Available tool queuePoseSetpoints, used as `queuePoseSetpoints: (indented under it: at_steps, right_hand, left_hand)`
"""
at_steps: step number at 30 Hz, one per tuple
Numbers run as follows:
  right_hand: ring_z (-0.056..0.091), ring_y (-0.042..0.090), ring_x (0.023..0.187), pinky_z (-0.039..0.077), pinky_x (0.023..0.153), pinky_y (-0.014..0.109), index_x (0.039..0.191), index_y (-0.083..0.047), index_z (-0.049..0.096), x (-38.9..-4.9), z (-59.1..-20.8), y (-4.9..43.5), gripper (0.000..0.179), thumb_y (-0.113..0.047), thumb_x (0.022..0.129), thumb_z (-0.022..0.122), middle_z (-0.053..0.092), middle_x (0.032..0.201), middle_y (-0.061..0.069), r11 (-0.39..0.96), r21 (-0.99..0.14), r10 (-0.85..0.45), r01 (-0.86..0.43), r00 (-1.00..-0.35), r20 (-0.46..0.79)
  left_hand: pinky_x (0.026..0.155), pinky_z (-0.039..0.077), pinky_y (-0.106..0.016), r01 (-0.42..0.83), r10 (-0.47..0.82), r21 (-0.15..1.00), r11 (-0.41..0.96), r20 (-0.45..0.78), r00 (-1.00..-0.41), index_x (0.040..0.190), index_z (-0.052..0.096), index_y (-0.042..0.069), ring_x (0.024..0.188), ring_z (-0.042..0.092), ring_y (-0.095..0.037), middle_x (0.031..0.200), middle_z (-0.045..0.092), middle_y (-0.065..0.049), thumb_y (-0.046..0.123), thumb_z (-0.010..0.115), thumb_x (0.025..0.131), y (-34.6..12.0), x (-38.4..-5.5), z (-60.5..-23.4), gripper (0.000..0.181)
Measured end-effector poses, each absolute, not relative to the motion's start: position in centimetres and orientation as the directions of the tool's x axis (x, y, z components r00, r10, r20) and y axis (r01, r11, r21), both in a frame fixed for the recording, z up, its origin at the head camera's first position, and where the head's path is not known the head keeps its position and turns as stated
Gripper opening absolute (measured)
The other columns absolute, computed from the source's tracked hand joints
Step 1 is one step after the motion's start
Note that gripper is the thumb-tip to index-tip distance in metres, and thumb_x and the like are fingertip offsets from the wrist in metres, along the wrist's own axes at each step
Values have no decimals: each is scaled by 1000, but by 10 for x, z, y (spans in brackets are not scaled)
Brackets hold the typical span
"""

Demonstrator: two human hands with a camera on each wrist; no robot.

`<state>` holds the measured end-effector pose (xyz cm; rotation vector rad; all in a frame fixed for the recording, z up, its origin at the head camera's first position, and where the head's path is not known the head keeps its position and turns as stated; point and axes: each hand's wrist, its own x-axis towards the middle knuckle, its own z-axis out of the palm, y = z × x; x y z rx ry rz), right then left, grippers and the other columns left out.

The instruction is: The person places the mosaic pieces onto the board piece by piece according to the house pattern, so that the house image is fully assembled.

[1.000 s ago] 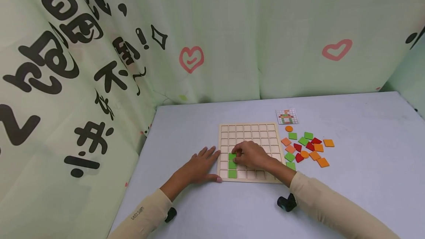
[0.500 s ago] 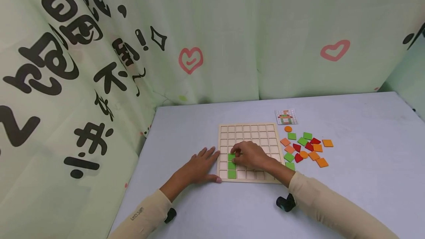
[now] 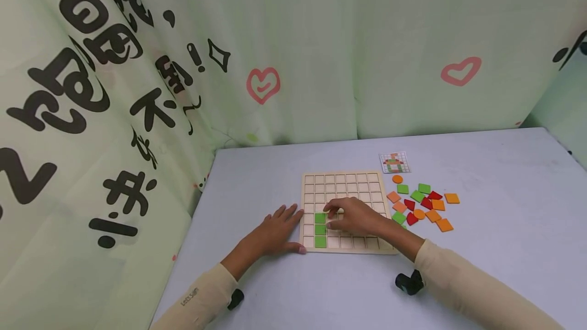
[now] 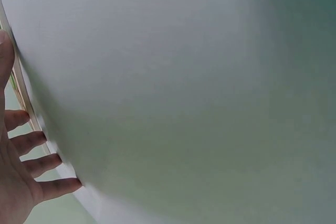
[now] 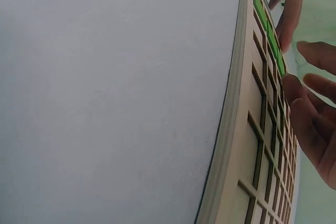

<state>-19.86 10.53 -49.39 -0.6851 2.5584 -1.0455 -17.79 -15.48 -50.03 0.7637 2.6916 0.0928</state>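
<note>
A wooden grid board (image 3: 348, 251) lies on the table, with a column of 3 green square tiles (image 3: 320, 229) set in its lower left cells. Against its left edge rests my left hand (image 3: 273, 229), fingers spread; the left wrist view shows the fingertips of that hand (image 4: 16, 182) along the rim. My right hand (image 3: 354, 217) hovers just right of the green column, thumb and index finger apart. No tile shows between the fingers of the right hand (image 5: 315, 119) in the right wrist view, where the green tiles (image 5: 269, 32) run beyond the fingertips.
Right of the board lie loose tiles: several green squares (image 3: 424, 188), orange squares (image 3: 444, 225), red pieces (image 3: 409, 205) and orange discs (image 3: 397, 179). A small pattern card (image 3: 395, 162) lies behind them. A curtain (image 3: 312, 55) hangs behind the table (image 3: 504, 208).
My right hand has drawn back slightly to the right from the top green tile, uncovering the column, and its thumb and index finger have parted. The left hand has stayed in place.
</note>
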Motion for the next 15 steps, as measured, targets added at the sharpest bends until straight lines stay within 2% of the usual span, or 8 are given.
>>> queuePoseSetpoints:
  at_steps: [4,11,15]
  right_hand:
    - [60,12,87,50,77,27,120,-9,69,-194,-493,119,35,-23,89,76,68,94,-7,604,-728,-546,-325,-834,-81]
    - [51,7,60,45,58,21,119,-7,69,-185,-498,151,35,-26,90,76,68,93,-7,568,-751,-558,-335,-828,-53]
    - [50,5,58,45,56,20,115,-9,71,-179,-500,170,31,-27,91,75,68,93,-8,565,-750,-537,-345,-843,-17]
  left_hand:
    - [110,39,-61,494,515,150,857,-301,-802,160,29,18,151,28,-37,166,27,-8,70,64,84,-155,-178,-502,99]
    - [111,38,-61,494,521,166,853,-303,-798,160,27,18,152,26,-37,167,25,-8,71,64,84,-156,-177,-503,100]
    - [111,38,-61,500,524,159,852,-298,-798,160,27,18,152,27,-37,166,26,-8,71,63,84,-157,-177,-502,100]
